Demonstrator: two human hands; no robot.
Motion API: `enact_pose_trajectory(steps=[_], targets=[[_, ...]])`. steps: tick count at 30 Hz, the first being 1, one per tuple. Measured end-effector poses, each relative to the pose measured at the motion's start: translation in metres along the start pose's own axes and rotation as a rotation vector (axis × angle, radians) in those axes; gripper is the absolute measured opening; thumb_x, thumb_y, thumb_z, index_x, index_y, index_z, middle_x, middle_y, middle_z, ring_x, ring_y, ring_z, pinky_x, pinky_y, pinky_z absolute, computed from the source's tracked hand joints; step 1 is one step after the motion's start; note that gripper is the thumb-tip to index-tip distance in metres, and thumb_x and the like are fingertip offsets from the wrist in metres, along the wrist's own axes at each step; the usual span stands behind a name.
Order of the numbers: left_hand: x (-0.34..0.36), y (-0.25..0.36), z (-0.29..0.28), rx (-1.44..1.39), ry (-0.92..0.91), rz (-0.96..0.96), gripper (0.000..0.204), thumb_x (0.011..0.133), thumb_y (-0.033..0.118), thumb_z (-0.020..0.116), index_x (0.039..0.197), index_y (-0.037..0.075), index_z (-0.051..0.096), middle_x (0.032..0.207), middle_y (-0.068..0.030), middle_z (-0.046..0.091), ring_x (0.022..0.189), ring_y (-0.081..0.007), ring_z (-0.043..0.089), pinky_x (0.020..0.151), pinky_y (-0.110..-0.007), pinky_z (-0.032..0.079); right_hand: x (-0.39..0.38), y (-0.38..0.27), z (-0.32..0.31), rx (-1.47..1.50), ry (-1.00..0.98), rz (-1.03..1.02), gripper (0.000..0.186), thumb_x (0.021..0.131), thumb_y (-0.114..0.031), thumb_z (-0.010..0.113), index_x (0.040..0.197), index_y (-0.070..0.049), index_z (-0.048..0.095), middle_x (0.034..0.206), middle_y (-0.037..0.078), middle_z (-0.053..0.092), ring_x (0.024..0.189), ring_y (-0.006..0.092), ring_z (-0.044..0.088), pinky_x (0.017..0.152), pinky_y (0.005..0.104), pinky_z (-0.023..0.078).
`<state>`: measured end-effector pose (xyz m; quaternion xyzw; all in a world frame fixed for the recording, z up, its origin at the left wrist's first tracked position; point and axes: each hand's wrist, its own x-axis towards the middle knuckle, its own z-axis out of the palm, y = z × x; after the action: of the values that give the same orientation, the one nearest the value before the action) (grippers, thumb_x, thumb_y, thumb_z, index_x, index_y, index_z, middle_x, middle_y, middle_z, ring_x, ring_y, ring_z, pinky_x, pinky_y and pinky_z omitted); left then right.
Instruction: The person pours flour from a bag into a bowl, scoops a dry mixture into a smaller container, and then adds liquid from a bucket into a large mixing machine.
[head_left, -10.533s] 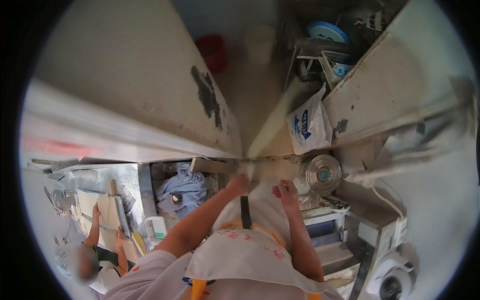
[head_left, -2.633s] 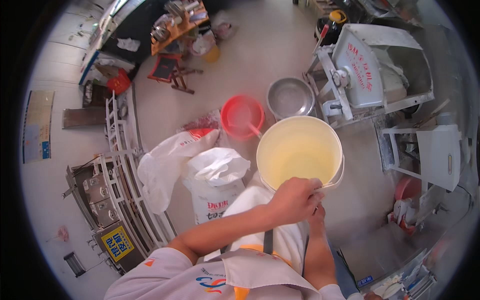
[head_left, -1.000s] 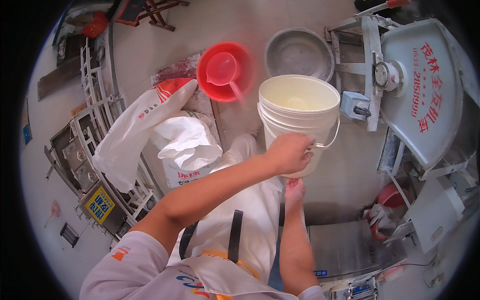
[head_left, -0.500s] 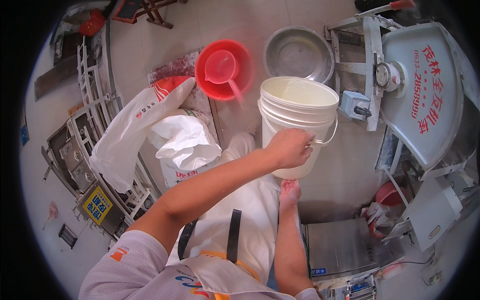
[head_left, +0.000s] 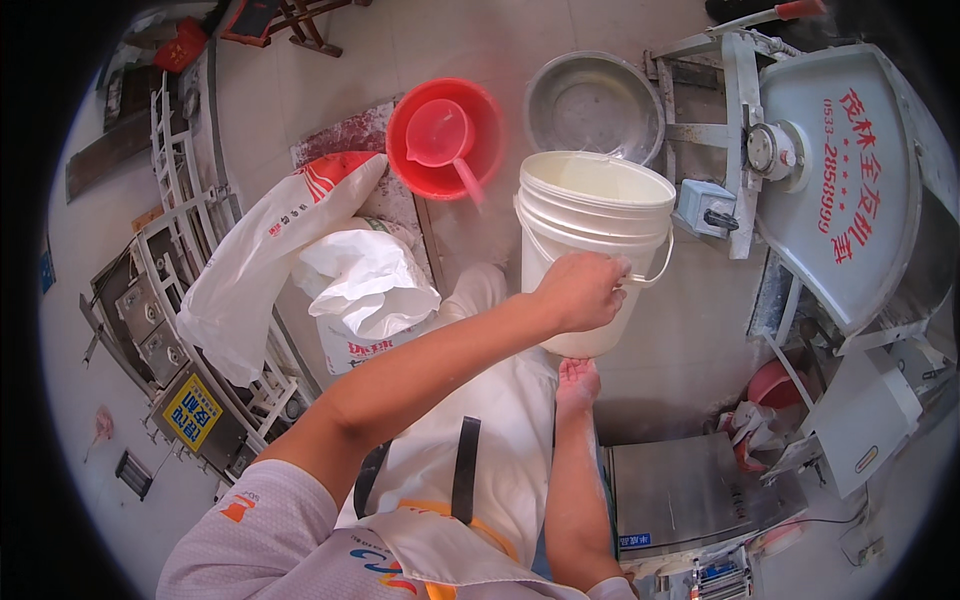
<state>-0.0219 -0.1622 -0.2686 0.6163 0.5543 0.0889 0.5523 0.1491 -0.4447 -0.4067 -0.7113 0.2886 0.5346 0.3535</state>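
Note:
A white plastic bucket (head_left: 597,215) is held up in front of me, its open mouth tilted away and its pale inside partly visible. My left hand (head_left: 580,292) is closed on the bucket's wire handle at the near side. Beneath the base, my right hand (head_left: 577,383) presses its curled fingers against the bottom edge, partly hidden by the bucket. Flour-like white dust marks my right forearm. Just beyond the bucket sits a wide metal basin (head_left: 594,106). To its left a red basin (head_left: 490,150) holds a pink dipper (head_left: 437,133).
An open white sack (head_left: 366,280) stands at my left, beside a slumped white-and-red sack (head_left: 270,240). A large grey machine (head_left: 840,190) with a metal frame occupies the right. Nearer on the right is a stainless surface (head_left: 680,490); metal racks (head_left: 190,290) line the left.
Almost nothing differs. The whole view has shifted very slightly, while both hands keep their hold on the bucket.

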Motion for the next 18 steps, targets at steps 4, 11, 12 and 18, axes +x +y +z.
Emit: enact_pose_trajectory(steps=[4, 11, 12, 18], targets=[[0.000, -0.001, 0.002, -0.012, -0.010, -0.004, 0.017, 0.089, 0.017, 0.066, 0.098, 0.003, 0.067, 0.095, -0.0178, 0.073, 0.095, -0.0396, 0.070, 0.083, -0.052, 0.055, 0.000, 0.000, -0.011, -0.005, -0.142, -0.046, 0.031, 0.109, -0.038, 0.050, 0.117, -0.012, 0.064, 0.108, 0.001, 0.066, 0.098, 0.0150, 0.058, 0.092, 0.0316, 0.048], [0.001, 0.002, 0.003, -0.003, -0.043, -0.033, 0.017, 0.090, 0.017, 0.065, 0.100, 0.003, 0.067, 0.095, -0.0176, 0.073, 0.096, -0.0393, 0.070, 0.083, -0.052, 0.054, -0.014, -0.005, -0.005, -0.006, -0.044, -0.022, 0.029, 0.108, -0.036, 0.050, 0.118, -0.012, 0.064, 0.109, 0.000, 0.065, 0.099, 0.0149, 0.058, 0.093, 0.0318, 0.048], [0.001, 0.002, 0.003, -0.005, -0.038, -0.030, 0.017, 0.090, 0.017, 0.065, 0.100, 0.003, 0.067, 0.095, -0.0177, 0.073, 0.096, -0.0393, 0.070, 0.083, -0.051, 0.054, -0.015, -0.004, -0.006, 0.000, -0.051, -0.023, 0.029, 0.108, -0.036, 0.050, 0.118, -0.013, 0.064, 0.109, 0.000, 0.065, 0.099, 0.0150, 0.058, 0.093, 0.0321, 0.048], [0.001, 0.004, 0.004, 0.002, -0.032, -0.029, 0.016, 0.091, 0.018, 0.065, 0.098, 0.003, 0.067, 0.093, -0.0180, 0.073, 0.093, -0.0401, 0.070, 0.082, -0.052, 0.055, -0.012, -0.002, -0.013, 0.004, -0.020, -0.005, 0.030, 0.108, -0.035, 0.049, 0.119, -0.011, 0.063, 0.110, 0.002, 0.065, 0.100, 0.0162, 0.058, 0.093, 0.0325, 0.049]])
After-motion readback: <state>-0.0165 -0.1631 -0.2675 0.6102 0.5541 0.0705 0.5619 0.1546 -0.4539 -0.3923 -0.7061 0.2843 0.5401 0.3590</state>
